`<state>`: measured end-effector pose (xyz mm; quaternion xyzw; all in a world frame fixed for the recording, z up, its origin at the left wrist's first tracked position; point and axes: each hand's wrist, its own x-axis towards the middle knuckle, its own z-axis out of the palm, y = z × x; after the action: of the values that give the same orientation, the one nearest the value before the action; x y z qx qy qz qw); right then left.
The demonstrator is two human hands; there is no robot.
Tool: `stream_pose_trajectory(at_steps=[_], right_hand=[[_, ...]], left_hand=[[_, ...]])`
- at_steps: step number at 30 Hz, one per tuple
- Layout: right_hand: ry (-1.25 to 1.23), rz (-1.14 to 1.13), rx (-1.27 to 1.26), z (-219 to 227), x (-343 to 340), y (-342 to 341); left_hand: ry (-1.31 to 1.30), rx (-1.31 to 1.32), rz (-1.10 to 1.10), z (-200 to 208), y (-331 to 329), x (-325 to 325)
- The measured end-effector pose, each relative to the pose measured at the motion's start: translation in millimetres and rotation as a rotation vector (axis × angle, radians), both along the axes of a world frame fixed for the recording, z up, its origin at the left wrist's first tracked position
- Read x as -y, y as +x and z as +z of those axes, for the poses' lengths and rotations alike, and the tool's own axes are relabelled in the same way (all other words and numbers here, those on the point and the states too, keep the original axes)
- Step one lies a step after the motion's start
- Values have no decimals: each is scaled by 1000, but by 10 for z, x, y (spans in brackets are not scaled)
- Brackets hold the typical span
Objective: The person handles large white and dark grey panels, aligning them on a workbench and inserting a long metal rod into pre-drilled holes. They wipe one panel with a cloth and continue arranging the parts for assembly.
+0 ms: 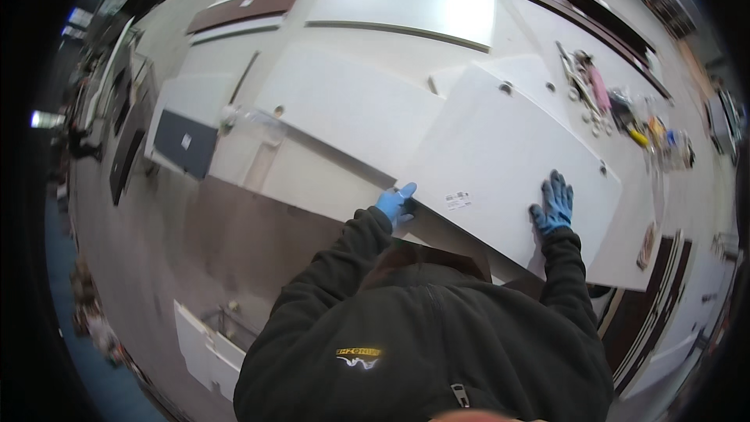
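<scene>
A large white panel (500, 156) with a small white label near its front edge lies tilted at an angle in front of me. My left hand (396, 203), in a blue glove, grips the panel's near left corner, its thumb on top and the other fingers partly hidden. Flat on the panel's right part rests my right hand (555, 202), also gloved in blue, fingers stretched out. Dark round fittings sit along the panel's far edges. Another white panel (344, 101) lies to the left, close to my left hand.
At the far side lies a glossy white panel (406, 0), with brown boards (250, 6) to its left. Tools and a pink-handled item (598, 87) are scattered at the right. A dark grey panel (184, 143) is on the left; long brown strips (644, 320) stand low right.
</scene>
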<state>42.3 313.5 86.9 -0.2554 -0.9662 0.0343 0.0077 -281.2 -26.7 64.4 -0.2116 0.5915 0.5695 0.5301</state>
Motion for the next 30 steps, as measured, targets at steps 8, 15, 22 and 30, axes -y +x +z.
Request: stream_pose_trajectory(at_steps=[8, 15, 22, 30], right_hand=[[-73, -86, 12, 192, -28, -104], [-136, -103, -92, 245, -220, -191], [-113, -78, -162, 176, -262, -168], [50, -40, -571, 173, -850, -1395]], left_hand=[[61, 190, -9, -122, 10, -443], [-36, 204, -236, 246, 180, -808], [-33, 346, -554, 767, -433, -595], [86, -642, -70, 247, -2751, -828]])
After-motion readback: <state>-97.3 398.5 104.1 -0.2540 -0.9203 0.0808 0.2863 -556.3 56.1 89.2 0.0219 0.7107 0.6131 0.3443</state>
